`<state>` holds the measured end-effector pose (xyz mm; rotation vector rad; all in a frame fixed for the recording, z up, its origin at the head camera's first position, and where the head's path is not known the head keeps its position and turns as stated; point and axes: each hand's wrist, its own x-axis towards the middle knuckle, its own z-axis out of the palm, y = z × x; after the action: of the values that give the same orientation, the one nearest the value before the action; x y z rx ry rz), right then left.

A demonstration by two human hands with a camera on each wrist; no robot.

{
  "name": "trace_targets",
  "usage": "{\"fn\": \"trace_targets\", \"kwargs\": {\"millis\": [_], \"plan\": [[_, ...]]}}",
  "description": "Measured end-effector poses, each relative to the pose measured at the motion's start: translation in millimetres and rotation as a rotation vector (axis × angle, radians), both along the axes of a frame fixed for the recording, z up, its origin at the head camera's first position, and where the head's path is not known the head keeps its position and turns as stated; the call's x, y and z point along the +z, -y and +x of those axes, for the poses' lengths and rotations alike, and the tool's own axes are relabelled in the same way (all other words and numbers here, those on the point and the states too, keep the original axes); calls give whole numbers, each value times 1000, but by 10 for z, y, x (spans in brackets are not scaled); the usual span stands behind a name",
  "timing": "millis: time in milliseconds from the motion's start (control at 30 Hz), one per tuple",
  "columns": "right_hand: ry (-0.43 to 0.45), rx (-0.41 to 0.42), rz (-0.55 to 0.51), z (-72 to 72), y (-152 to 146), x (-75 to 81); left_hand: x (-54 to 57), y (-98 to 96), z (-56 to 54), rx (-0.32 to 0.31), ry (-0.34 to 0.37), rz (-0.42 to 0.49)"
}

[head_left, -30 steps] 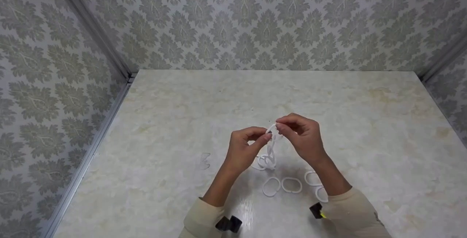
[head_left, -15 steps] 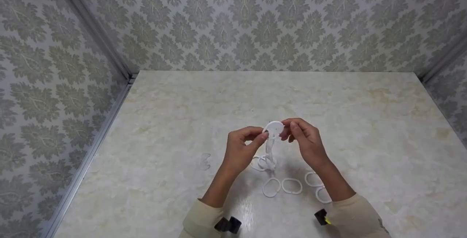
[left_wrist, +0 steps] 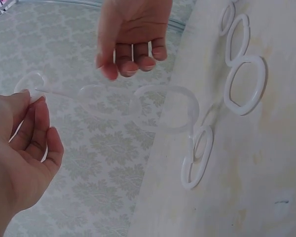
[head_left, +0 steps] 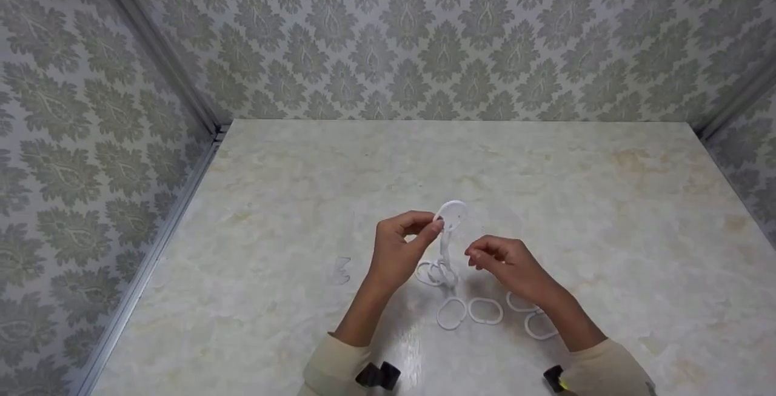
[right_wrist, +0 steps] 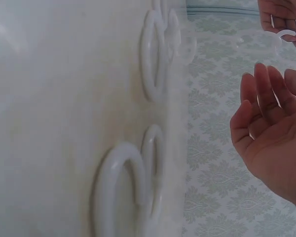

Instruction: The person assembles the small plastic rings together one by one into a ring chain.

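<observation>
Pinched between the thumb and index finger of my left hand (head_left: pixel 400 250) is the top ring of a white plastic ring chain (head_left: pixel 445 244). The chain hangs down from the fingers, its links hooked through one another, and its lowest rings reach the tabletop in the left wrist view. My right hand (head_left: pixel 508 267) is apart from the chain, to its right. Its fingers bend loosely with nothing between them, as the right wrist view also shows.
Several loose white oval rings (head_left: pixel 485 322) lie on the marbled table (head_left: pixel 291 177) nearer the body, some partly under the right forearm. A small transparent scrap (head_left: pixel 342 270) lies left of the left hand. Patterned walls (head_left: pixel 406 50) stand behind and at the sides.
My right hand has let go of the top ring and moved down and toward the loose rings. The left hand keeps its pinch, and the top ring has turned more face-on.
</observation>
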<state>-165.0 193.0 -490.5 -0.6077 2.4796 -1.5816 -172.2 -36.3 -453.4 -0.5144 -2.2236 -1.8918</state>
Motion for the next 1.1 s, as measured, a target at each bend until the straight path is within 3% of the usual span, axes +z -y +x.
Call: {"fn": "trace_targets", "kwargs": {"millis": [133,367,533,800,1100], "plan": [[-8,36,156,35,-71,-55,5,-5,4,-2,11,10],[8,176,424,124,-156,-98,7,-8,12,-3,19,8],[-4,181,587,191,-125,-93,4,-9,10,-6,17,15],[50,178,581,205,-106,-119,-8,-13,13,-2,19,9],[22,211,561,148,-116,-166,-1,-11,13,-3,25,21]]}}
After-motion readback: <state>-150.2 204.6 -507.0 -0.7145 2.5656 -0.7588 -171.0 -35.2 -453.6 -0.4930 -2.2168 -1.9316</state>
